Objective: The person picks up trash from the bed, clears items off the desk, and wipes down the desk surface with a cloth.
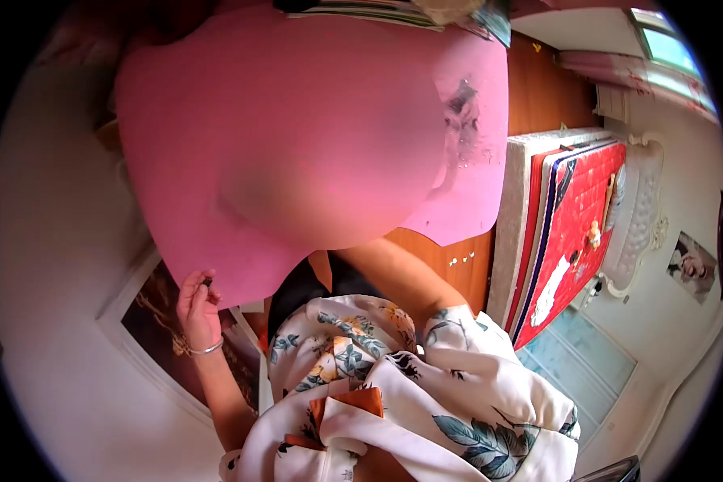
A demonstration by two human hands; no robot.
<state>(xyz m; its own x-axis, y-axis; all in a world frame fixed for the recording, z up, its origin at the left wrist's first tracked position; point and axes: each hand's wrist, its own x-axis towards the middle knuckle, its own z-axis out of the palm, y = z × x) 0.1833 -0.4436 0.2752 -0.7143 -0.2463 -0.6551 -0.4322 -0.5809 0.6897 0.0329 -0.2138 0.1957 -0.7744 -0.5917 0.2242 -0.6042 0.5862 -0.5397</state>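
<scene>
At the lower left edge of the pink tabletop (225,104), my left hand (198,308) is closed, with a small dark piece (207,282) pinched at its fingertips. I cannot make out what kind of thing the piece is. A silver bangle (209,347) circles that wrist. My right forearm (402,273) reaches up to the near edge of the tabletop, and a large blurred patch covers the right hand and whatever it touches. Dark smears and fine scattered bits (462,120) lie on the right side of the pink surface.
Papers or booklets (369,12) lie at the tabletop's far edge. To the right, a bed with a red quilted mattress (578,217) stands on a brown wooden floor (538,96). A framed dark picture (169,321) is close below my left arm.
</scene>
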